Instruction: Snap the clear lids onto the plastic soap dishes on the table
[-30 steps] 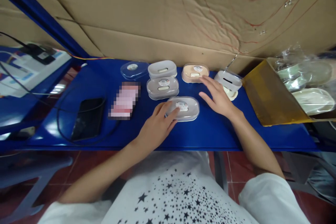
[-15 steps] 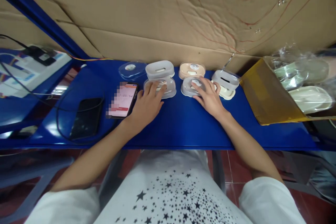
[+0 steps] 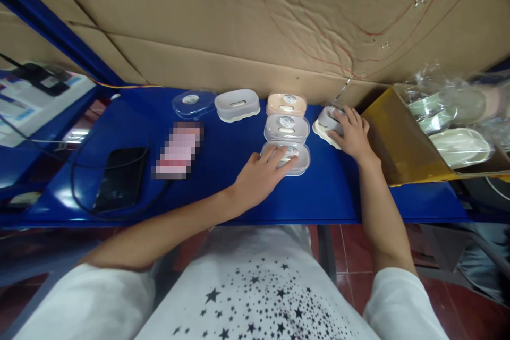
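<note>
My left hand (image 3: 266,176) has its fingers curled over a clear-lidded soap dish (image 3: 304,158), the nearest in a short column. Directly behind it is a pale grey soap dish (image 3: 279,128) with a clear lid and round sticker. A peach soap dish (image 3: 274,102), also lidded, stands at the back of that column. To the right, my right hand (image 3: 354,135) holds a grey soap dish part (image 3: 327,117), its fingers partly covering it. Below that lies a cream base piece (image 3: 322,132). An uncovered grey soap dish (image 3: 235,109) stands left of the column.
A loose clear lid (image 3: 191,106) lies at the back left. A phone with a blurred-out screen (image 3: 178,151) and a dark phone (image 3: 120,178) with a cable lie left. At right stands a cardboard box (image 3: 382,143) of bagged parts. A cardboard wall (image 3: 179,26) rises behind.
My left hand has brought its lidded dish rightward, to the front of the column. My right hand has left the middle lidded dish and moved right onto the grey part.
</note>
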The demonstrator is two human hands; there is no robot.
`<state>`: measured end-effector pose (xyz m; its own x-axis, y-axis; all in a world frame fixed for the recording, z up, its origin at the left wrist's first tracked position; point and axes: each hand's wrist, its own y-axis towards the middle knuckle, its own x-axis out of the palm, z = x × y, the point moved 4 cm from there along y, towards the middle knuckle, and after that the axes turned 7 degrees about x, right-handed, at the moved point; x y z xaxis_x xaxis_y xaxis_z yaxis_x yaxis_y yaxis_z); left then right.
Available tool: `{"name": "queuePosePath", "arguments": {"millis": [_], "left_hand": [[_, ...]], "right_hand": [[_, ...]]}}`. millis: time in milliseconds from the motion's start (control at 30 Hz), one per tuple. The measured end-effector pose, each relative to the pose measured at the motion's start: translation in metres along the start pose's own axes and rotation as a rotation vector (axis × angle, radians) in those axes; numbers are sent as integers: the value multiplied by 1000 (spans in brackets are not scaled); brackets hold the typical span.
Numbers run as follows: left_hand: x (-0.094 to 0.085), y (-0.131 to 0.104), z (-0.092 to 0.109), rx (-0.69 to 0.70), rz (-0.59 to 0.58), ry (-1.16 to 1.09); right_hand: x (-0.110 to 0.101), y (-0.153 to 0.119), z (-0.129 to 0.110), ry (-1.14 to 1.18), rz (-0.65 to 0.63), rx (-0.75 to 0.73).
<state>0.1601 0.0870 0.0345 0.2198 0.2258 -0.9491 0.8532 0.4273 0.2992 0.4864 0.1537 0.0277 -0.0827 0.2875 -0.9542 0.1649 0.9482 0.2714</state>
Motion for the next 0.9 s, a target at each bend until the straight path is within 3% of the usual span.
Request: {"name": "queuePosePath", "arguments": {"millis": [100, 367, 533, 700, 900], "left_hand": [[1, 3, 0, 19, 9, 9], [2, -14, -5, -31, -18, 16], [0, -14, -6, -36, -45, -10], [-6, -22, -16, -63, -61, -37], [-19, -40, -48, -233, -68, -70]], "right_hand": [[-5, -7, 4, 17, 3, -49], [-15, -20, -19, -9, -16, -56], [-15, -39, -47, -132, 19, -72], [-17, -77, -70, -239, -9, -123], [-38, -146, -52, -173, 37, -190]]}}
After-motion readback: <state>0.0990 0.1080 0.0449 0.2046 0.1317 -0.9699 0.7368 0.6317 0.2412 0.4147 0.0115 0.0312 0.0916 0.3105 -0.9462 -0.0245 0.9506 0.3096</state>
